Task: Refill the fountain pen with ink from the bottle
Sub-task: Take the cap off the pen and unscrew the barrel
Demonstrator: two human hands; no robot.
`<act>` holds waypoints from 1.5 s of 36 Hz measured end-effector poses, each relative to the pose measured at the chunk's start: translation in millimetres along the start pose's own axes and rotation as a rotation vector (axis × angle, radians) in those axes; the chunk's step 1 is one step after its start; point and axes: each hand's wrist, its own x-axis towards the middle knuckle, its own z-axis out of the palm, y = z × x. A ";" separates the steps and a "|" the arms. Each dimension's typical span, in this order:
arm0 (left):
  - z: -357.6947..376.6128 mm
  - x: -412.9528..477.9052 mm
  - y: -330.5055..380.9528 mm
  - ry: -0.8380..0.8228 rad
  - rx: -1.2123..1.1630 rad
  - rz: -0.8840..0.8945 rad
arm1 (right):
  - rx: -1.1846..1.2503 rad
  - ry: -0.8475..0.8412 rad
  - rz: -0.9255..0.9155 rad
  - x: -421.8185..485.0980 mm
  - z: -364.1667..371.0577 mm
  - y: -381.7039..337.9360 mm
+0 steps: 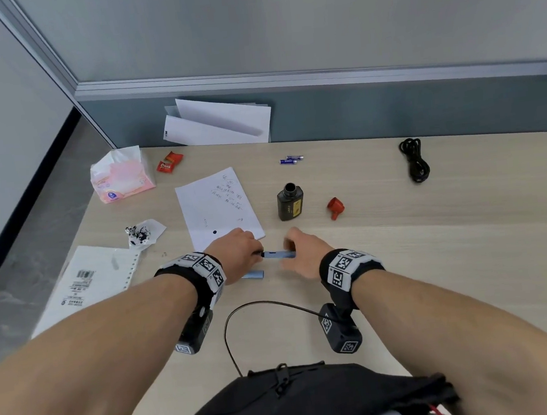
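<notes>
While a black bag point(302, 400) lies at the near edge of the pale wooden desk point(435, 259), two bare forearms reach forward, each wearing a black wristband with printed square markers. Both hands meet over a blue fountain pen point(279, 255) lying sideways just above the desk. The left hand point(236, 255) has its fingers closed on the pen's dark left end, and the right hand point(300, 251) pinches the blue barrel at its right end. A second blue pen piece point(254, 275) lies on the desk just under the left hand. Beyond the hands stands an uncapped dark ink bottle point(290, 202), upright, with its red cap point(335, 207) lying apart to the right. A handwritten sheet of paper point(215, 205) lies left of the bottle.
</notes>
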 end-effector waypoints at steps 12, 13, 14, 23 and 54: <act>5.2 0.9 -2.5 -0.055 -0.022 -0.012 | -0.188 -0.060 -0.013 2.5 -1.6 -3.8; 6.3 0.5 -3.2 -0.054 -0.024 -0.014 | -0.181 -0.046 -0.009 4.4 -0.5 -2.6; 7.0 0.1 -3.5 -0.051 -0.025 -0.016 | -0.170 -0.034 -0.003 6.3 0.9 -1.5; 4.1 6.2 -4.7 -0.023 -0.018 -0.020 | -0.204 -0.131 -0.030 9.1 -1.3 -1.1; 42.3 49.0 -1.1 -0.022 -0.227 -0.076 | 0.159 0.105 0.144 16.9 3.0 43.8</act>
